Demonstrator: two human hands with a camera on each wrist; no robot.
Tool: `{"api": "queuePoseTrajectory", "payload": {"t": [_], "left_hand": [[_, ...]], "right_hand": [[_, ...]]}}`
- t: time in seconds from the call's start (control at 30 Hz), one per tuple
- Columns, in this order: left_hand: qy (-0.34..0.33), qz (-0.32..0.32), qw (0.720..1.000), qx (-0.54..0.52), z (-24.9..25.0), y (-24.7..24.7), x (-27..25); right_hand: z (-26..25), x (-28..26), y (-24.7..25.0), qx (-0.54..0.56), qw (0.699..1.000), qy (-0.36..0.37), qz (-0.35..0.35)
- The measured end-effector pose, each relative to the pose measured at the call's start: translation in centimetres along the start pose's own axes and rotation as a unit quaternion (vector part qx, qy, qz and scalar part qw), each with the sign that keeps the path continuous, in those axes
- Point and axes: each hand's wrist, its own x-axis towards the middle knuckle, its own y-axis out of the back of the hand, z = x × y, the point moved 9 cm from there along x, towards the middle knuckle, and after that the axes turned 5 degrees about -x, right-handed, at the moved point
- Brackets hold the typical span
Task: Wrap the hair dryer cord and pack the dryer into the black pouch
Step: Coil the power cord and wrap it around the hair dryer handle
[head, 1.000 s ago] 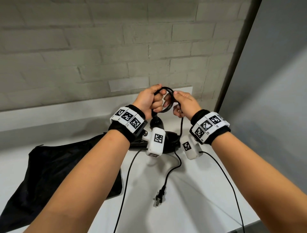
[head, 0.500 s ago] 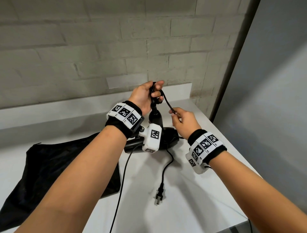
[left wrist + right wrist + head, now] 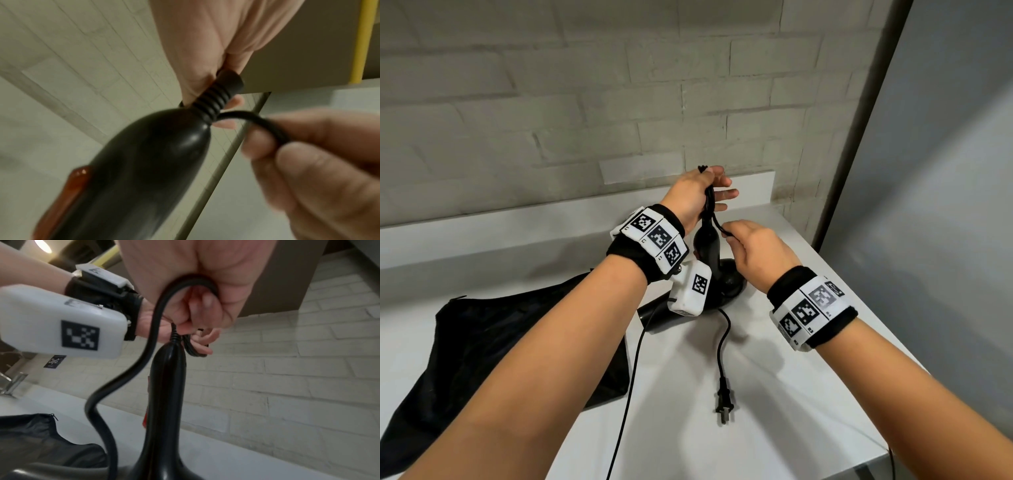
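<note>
The black hair dryer (image 3: 707, 246) stands with its handle pointing up and its body on the white counter (image 3: 774, 394). My left hand (image 3: 697, 193) grips a bundle of folded cord loops (image 3: 709, 202) just above the handle's ribbed end (image 3: 213, 100). My right hand (image 3: 753, 250) pinches the cord (image 3: 156, 318) close beside the handle, below the left hand. The loose tail runs down to the plug (image 3: 723, 406), which lies flat on the counter. The black pouch (image 3: 493, 342) lies flat at the left, partly under my left forearm.
A grey brick wall (image 3: 585, 102) with a low white ledge (image 3: 517, 222) stands behind the counter. The counter's right edge drops off beside a grey wall panel (image 3: 945, 205). A thin black sensor cable (image 3: 633, 377) trails from my left wrist unit across the counter.
The round cord loop held between both hands is now gathered in my left hand. My right hand slid down the cord and came back up beside the handle.
</note>
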Motion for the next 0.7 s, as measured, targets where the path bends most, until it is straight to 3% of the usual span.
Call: {"api": "queuePoseTrajectory", "payload": {"t": [0.2, 0.3, 0.4, 0.57, 0.7], "left_hand": [[-0.015, -0.022, 0.998, 0.064, 0.2, -0.9, -0.7], [-0.042, -0.042, 0.989, 0.138, 0.5, -1.6, -1.1], [-0.043, -0.072, 0.984, 0.158, 0.4, -2.3, -1.5], [0.032, -0.119, 0.980, 0.157, -0.8, -3.2, -1.8], [0.046, -0.102, 0.984, 0.138, -0.7, -2.8, -1.7]], "right_hand": [[-2.8, 1.2, 3.7, -0.078, 0.988, 0.111, 0.075], [-3.1, 2.3, 5.3, -0.089, 0.984, 0.126, 0.085], [-2.3, 3.9, 6.7, -0.041, 0.990, 0.086, 0.100], [0.8, 6.2, 7.7, 0.073, 0.991, -0.001, 0.112], [2.2, 6.3, 6.2, 0.108, 0.988, -0.039, 0.099]]}}
